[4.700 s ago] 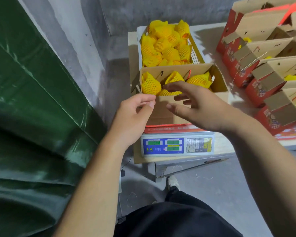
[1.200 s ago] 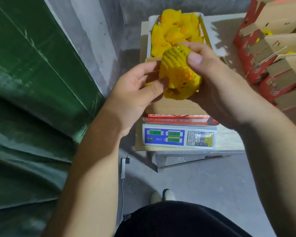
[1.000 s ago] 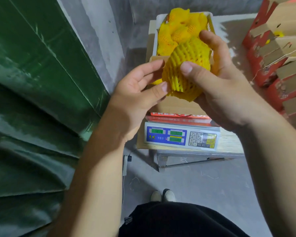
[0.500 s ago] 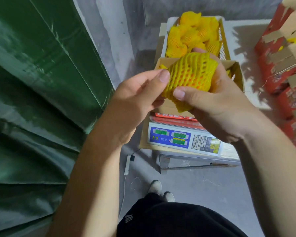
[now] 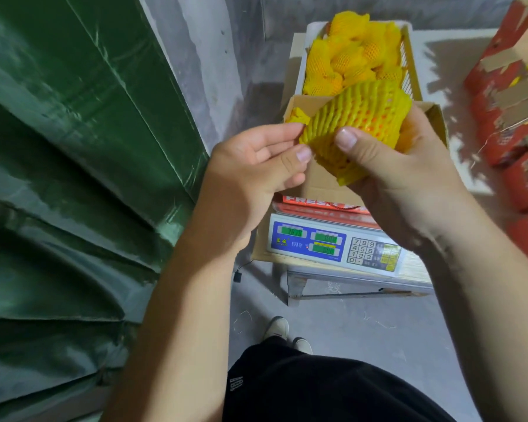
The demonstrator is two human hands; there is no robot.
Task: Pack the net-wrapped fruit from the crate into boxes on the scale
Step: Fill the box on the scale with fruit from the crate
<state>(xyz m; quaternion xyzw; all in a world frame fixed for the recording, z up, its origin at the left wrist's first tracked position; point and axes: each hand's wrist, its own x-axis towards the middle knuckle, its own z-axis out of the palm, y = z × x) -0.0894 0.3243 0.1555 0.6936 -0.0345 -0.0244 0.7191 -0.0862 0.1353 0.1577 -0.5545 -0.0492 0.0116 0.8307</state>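
My right hand (image 5: 400,178) grips a fruit in yellow foam net (image 5: 366,117), held above the open cardboard box (image 5: 320,184) that stands on the scale (image 5: 333,242). Thumb on the front, fingers wrapped behind the fruit. My left hand (image 5: 256,169) pinches the net's loose left end between thumb and fingers. Behind the box, the white crate (image 5: 305,50) holds several more yellow net-wrapped fruit (image 5: 348,59). The box's inside is mostly hidden by my hands and the held fruit.
The scale sits on a low table with a metal frame (image 5: 357,287). Red and brown gift boxes (image 5: 512,95) with raised flaps line the right side. A green tarpaulin (image 5: 73,178) covers the left. My feet (image 5: 287,333) stand on grey concrete floor.
Since 4.7 s ago a wrapped fruit has come into my right hand. Over the last second the fruit turned in my grip and my left hand moved to the net's left end.
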